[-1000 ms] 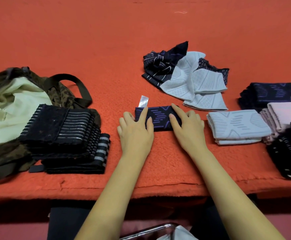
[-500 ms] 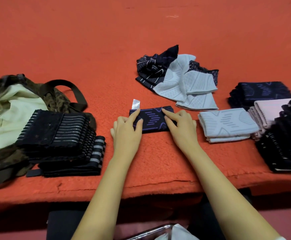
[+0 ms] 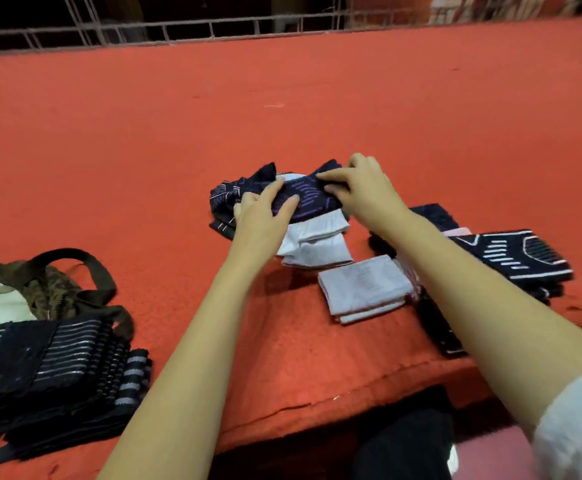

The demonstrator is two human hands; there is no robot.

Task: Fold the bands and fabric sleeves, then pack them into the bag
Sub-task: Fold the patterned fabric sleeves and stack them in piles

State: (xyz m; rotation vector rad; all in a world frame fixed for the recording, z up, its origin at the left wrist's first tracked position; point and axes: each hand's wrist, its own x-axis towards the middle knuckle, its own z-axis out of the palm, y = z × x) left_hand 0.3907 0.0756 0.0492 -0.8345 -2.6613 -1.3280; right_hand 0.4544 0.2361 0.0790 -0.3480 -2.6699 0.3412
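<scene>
A folded navy sleeve [image 3: 307, 197] with purple lines is held between both hands, just above the loose pile of sleeves [image 3: 312, 244] at mid-table. My left hand [image 3: 264, 216] grips its left end, thumb on top. Its right end is pinched by my right hand [image 3: 364, 194]. The camouflage bag [image 3: 59, 294] with pale lining lies open at the left edge. A stack of black striped bands [image 3: 50, 362] rests against the bag's front.
Folded white sleeves [image 3: 364, 289] sit right of centre. Behind my right forearm stand stacks of dark folded sleeves [image 3: 521, 259], with a pink one partly hidden. A metal railing [image 3: 213, 29] borders the far side of the red blanket [image 3: 144, 150].
Both hands lifted the folded navy sleeve off the blanket near the front edge and carried it away from me, over the loose pile. The view tilted up.
</scene>
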